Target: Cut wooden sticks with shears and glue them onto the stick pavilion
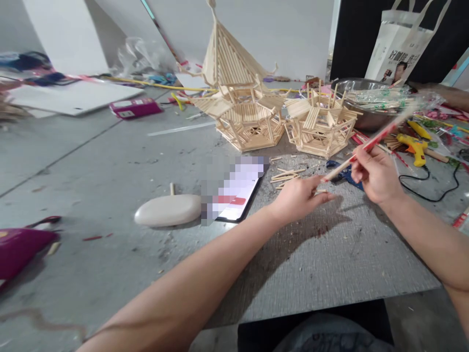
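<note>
My right hand [373, 174] is closed round a long wrapped pair of chopsticks [381, 134] in a clear sleeve with red print, held slanting up to the right. My left hand [302, 197] pinches the lower end of the same wrapped sticks near its fingertips. Just beyond my hands stand two wooden stick models: a tall pagoda with a pointed roof [234, 83] and a lower open hexagonal frame [320, 124]. A few short cut sticks [287, 175] lie loose on the grey mat [330, 264] beside my left hand.
A phone [238, 190] and a smooth white oval stone [168, 210] lie left of my hands. A metal bowl [366, 115] of wrapped chopsticks, a yellow glue gun [415, 146] with black cord and a white tote bag [403, 44] are at the right. A magenta object [18, 249] sits at the left edge.
</note>
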### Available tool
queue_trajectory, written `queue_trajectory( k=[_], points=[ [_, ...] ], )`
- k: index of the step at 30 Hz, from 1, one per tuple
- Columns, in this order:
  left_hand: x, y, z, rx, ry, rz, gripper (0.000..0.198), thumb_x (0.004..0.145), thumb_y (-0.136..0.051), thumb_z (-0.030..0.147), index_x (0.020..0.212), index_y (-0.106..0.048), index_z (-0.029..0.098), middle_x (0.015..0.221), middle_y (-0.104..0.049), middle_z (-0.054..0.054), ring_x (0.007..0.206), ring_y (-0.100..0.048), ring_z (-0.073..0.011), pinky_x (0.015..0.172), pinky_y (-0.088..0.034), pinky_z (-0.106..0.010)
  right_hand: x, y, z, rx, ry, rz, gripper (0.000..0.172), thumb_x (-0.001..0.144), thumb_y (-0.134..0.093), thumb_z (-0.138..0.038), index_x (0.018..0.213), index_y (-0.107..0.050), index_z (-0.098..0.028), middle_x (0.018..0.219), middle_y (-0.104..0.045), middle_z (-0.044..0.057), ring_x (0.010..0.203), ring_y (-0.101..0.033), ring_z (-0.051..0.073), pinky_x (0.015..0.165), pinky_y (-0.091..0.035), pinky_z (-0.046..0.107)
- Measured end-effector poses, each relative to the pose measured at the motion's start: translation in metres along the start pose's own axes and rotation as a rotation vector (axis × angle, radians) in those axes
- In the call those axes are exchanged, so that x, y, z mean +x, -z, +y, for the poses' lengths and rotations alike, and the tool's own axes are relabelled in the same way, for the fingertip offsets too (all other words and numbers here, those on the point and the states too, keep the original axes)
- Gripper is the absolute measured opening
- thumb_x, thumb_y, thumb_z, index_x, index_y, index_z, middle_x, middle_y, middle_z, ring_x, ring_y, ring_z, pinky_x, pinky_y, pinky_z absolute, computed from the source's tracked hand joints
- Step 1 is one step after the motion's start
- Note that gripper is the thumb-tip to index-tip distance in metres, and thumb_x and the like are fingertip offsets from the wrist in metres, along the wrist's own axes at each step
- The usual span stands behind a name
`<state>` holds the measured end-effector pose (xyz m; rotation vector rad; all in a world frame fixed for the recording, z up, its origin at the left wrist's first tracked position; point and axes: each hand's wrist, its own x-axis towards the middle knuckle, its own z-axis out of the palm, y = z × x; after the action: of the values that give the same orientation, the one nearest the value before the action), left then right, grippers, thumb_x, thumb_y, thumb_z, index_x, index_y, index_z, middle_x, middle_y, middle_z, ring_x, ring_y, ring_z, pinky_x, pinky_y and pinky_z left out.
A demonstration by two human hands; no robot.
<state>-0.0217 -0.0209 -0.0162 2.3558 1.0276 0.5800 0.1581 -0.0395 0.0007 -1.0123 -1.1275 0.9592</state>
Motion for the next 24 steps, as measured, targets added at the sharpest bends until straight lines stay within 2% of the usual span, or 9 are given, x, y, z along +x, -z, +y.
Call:
queue_trajectory(
  k=[3,6,9,11,13,16,18,21,24],
  points=[
    [-0.001,0.003,0.004,-0.174,-0.060,-0.108,0.032,0.080,-0.046,0.040,0.087,-0.062,0.013,0.063,-0.058,-0.001,0.054,-0.049,-0.0086,0.054,-0.038,-0.022,-0.009,-0.012,-0.001,0.085,-0.125,-0.141,0.019,0.071,-0.063,-0.037,0.065,-0.055,-0.021,0.054,-0.054,-0.004,0.037,-0.040,0.005,0.035,-0.028,0.022],
    [0.000,0.005,0.001,-0.313,-0.065,-0.117,0.027,0.077,-0.050,0.039,0.078,-0.060,0.013,0.058,-0.051,0.002,0.050,-0.041,-0.0064,0.049,-0.034,-0.020,-0.004,-0.007,0.002,0.107,-0.175,-0.111,0.019,0.067,-0.066,-0.036,0.065,-0.055,-0.021,0.051,-0.053,-0.006,0.035,-0.039,0.004,0.033,-0.027,0.021],
    [0.003,0.006,-0.003,-0.282,0.008,-0.032,0.023,0.071,-0.057,0.037,0.078,-0.061,0.015,0.055,-0.046,0.004,0.048,-0.035,-0.0061,0.046,-0.029,-0.020,0.004,0.002,0.009,0.095,-0.180,-0.019,0.021,0.064,-0.069,-0.035,0.063,-0.054,-0.020,0.047,-0.051,-0.007,0.034,-0.038,0.004,0.032,-0.027,0.020],
    [0.005,0.006,-0.005,-0.243,0.043,-0.004,0.021,0.073,-0.054,0.035,0.074,-0.060,0.015,0.057,-0.048,0.003,0.051,-0.037,-0.0067,0.048,-0.030,-0.020,0.006,0.003,0.014,0.070,-0.203,-0.020,0.022,0.062,-0.069,-0.035,0.064,-0.054,-0.020,0.047,-0.052,-0.007,0.034,-0.040,0.005,0.032,-0.029,0.020],
    [0.006,0.005,-0.005,-0.201,0.045,-0.044,0.023,0.076,-0.049,0.034,0.065,-0.057,0.015,0.056,-0.046,0.003,0.052,-0.037,-0.0072,0.050,-0.030,-0.020,0.004,0.001,0.018,0.042,-0.238,-0.076,0.023,0.062,-0.070,-0.037,0.065,-0.055,-0.020,0.048,-0.052,-0.006,0.035,-0.042,0.006,0.032,-0.031,0.020],
    [0.005,0.004,-0.004,-0.128,0.020,-0.164,0.029,0.079,-0.044,0.033,0.055,-0.047,0.015,0.051,-0.037,0.005,0.050,-0.034,-0.0074,0.049,-0.027,-0.021,0.002,-0.001,0.017,0.007,-0.251,-0.171,0.026,0.065,-0.066,-0.043,0.066,-0.056,-0.020,0.049,-0.052,-0.006,0.035,-0.041,0.005,0.033,-0.030,0.021],
    [0.004,0.003,-0.003,-0.091,0.008,-0.214,0.030,0.080,-0.042,0.032,0.054,-0.044,0.016,0.050,-0.034,0.005,0.049,-0.033,-0.0075,0.048,-0.026,-0.020,0.005,0.003,0.013,0.010,-0.199,-0.136,0.029,0.069,-0.062,-0.049,0.069,-0.058,-0.020,0.048,-0.048,-0.006,0.034,-0.038,0.005,0.032,-0.026,0.021],
    [0.003,0.003,-0.002,-0.059,-0.015,-0.258,0.030,0.081,-0.041,0.032,0.056,-0.045,0.016,0.050,-0.034,0.005,0.050,-0.034,-0.0078,0.048,-0.026,-0.020,0.015,0.015,0.006,0.042,-0.069,0.028,0.030,0.070,-0.059,-0.052,0.071,-0.057,-0.022,0.046,-0.041,-0.008,0.033,-0.031,0.004,0.032,-0.022,0.022],
    [0.002,0.003,-0.001,-0.032,-0.012,-0.242,0.028,0.082,-0.040,0.031,0.059,-0.047,0.016,0.051,-0.037,0.005,0.050,-0.036,-0.0081,0.048,-0.026,-0.020,0.021,0.022,0.004,0.050,-0.022,0.075,0.029,0.067,-0.062,-0.051,0.068,-0.056,-0.022,0.045,-0.039,-0.008,0.033,-0.030,0.004,0.032,-0.022,0.022]
  ],
)
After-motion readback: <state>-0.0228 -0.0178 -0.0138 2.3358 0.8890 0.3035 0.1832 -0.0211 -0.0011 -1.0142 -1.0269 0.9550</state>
